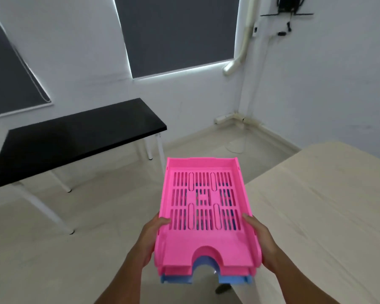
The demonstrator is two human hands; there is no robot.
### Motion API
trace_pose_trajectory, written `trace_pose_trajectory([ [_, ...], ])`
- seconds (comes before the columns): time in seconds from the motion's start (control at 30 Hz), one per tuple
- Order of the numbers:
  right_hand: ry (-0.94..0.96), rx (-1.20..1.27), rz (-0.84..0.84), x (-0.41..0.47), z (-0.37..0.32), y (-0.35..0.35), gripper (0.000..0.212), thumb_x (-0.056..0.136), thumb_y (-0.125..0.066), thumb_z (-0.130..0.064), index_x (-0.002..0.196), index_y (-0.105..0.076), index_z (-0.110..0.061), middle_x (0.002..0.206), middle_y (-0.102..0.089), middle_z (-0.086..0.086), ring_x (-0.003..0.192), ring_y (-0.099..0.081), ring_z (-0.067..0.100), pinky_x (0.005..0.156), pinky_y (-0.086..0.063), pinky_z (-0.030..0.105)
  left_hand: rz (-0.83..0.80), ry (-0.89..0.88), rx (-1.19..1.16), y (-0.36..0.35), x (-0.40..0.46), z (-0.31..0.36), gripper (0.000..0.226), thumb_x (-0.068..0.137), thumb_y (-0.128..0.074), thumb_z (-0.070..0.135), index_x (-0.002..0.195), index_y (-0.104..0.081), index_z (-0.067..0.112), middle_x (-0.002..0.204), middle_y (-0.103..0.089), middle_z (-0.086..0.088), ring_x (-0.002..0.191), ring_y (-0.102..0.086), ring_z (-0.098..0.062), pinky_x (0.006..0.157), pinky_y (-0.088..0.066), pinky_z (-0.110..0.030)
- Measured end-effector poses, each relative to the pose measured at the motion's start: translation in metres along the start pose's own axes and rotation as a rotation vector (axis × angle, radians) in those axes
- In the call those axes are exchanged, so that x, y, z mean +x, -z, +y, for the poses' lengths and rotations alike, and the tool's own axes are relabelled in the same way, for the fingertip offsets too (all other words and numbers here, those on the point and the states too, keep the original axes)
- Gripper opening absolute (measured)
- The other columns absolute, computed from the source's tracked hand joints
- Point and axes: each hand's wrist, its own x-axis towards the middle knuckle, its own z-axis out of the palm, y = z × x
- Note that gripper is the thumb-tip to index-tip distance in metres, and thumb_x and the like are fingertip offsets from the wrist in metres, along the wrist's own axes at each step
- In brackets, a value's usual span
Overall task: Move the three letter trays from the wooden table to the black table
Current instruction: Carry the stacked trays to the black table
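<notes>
I hold a nested stack of letter trays in the air between the two tables. The top tray is pink [204, 202] with a slotted floor, a second pink tray edge shows under it, and a blue tray [233, 279] sits at the bottom. My left hand [150, 240] grips the stack's left side, thumb on the rim. My right hand [263, 240] grips the right side the same way. The black table [75, 141] stands ahead to the left, its top bare. The light wooden table [316, 205] is at my right.
The black table has white legs [42, 207] reaching onto the pale floor between me and it. White walls with dark window blinds [176, 34] lie behind. A pipe [239, 58] runs down the right corner.
</notes>
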Motion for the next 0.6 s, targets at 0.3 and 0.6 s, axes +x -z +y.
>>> trace_pose_trajectory([
  [0.3,-0.017,-0.114,-0.192,0.105,-0.008,-0.152,0.059,0.079,-0.069,-0.043,0.126,-0.063,-0.007,0.116,-0.069,0.026,0.096,-0.068,0.043,0.094,-0.051,0.057,0.223,-0.044,-0.119,0.142,0.029,0.041,0.032,0.093,-0.052,0.012,0.12,-0.065,0.002,0.104,-0.075,-0.024,0.096,-0.069,-0.043,0.096,-0.052,-0.059],
  [0.6,-0.082,-0.17,-0.349,0.24,-0.029,-0.278,0.062,0.078,-0.069,-0.041,0.128,-0.061,-0.005,0.111,-0.07,0.026,0.092,-0.068,0.043,0.085,-0.055,0.052,0.374,-0.084,-0.197,0.247,0.091,0.097,0.043,0.07,-0.064,0.025,0.108,-0.073,0.008,0.101,-0.076,-0.022,0.091,-0.069,-0.036,0.097,-0.049,-0.06],
])
